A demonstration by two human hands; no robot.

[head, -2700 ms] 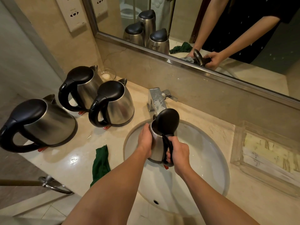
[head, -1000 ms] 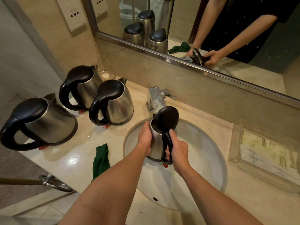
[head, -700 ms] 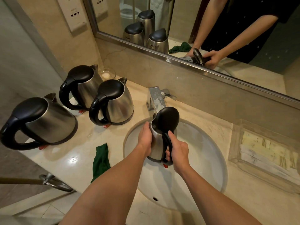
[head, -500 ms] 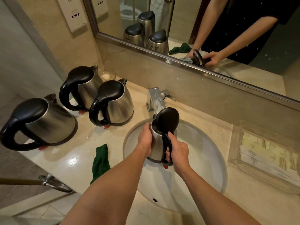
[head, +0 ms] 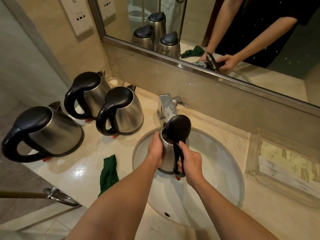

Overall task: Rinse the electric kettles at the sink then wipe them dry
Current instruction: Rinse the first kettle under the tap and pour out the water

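Note:
Over the white round sink (head: 223, 172) I hold a steel kettle (head: 168, 153) upright with its black lid flipped open, just below the square tap (head: 167, 105). My right hand (head: 191, 164) grips its black handle, thumb on top. My left hand (head: 155, 150) is wrapped round the left side of the steel body. No running water is visible. Three more steel kettles with black lids stand shut on the counter at left: one nearest the sink (head: 121, 111), one behind it (head: 88, 94), one at the far left (head: 43, 132). A dark green cloth (head: 108, 172) lies crumpled left of the sink.
A clear tray (head: 284, 168) with packets sits on the counter right of the sink. A small glass dish (head: 115, 81) stands in the back corner. The mirror (head: 225, 32) runs along the back wall. A towel ring (head: 60, 196) hangs below the counter's left front edge.
The kettle and both hands have stayed in almost the same place over the sink; only a slight shift of the view.

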